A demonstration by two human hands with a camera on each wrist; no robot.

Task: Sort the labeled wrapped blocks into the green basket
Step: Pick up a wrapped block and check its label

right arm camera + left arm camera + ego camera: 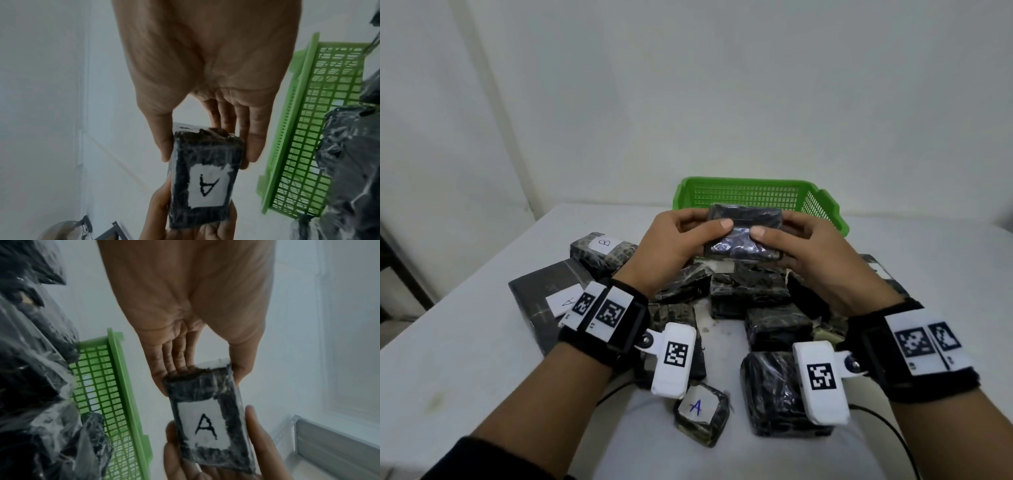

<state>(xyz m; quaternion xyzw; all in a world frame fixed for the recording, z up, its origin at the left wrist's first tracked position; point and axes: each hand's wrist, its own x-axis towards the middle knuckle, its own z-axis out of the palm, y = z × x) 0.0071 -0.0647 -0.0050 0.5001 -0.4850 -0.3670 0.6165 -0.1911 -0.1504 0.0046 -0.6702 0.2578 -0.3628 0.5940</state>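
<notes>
Both hands hold one black plastic-wrapped block [743, 230] up over the pile, just in front of the green basket [756, 197]. My left hand [681, 236] pinches its left end, thumb on the near face, and my right hand [801, 246] pinches its right end the same way. The wrist views show the block's [207, 420] far face with a white label marked "A" [209, 186]. The green basket [111, 402] is mesh-walled, and no blocks show inside it.
Several more wrapped blocks lie heaped on the white table [465, 359] under my hands: one labelled "B" [604, 248] at the back left, two labelled "A" [698, 411], [551, 301]. A dark cable [887, 428] trails at the right front. A wall stands behind the basket.
</notes>
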